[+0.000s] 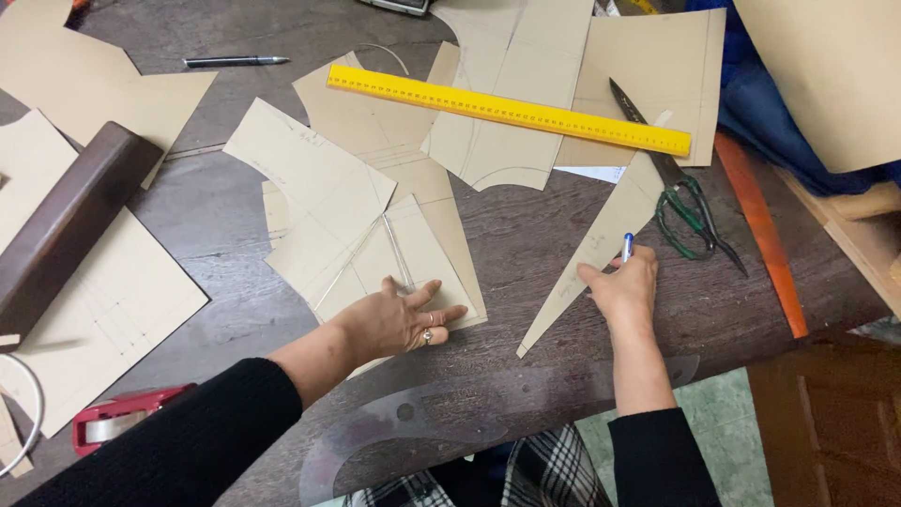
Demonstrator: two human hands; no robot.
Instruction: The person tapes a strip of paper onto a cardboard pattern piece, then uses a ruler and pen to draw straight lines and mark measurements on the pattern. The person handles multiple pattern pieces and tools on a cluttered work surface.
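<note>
Clear curve ruler [422, 432] lies nearest; left hand [399, 321] flat, fingers spread, on stacked cardboard pattern pieces [375, 253]; right hand [621, 289] pinches blue pen [627, 247] over triangular pattern piece [601, 239]

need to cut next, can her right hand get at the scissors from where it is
Probably yes: the right hand, holding a pen, rests on the paper triangle just beside the scissors, which lie uncovered on the table.
</note>
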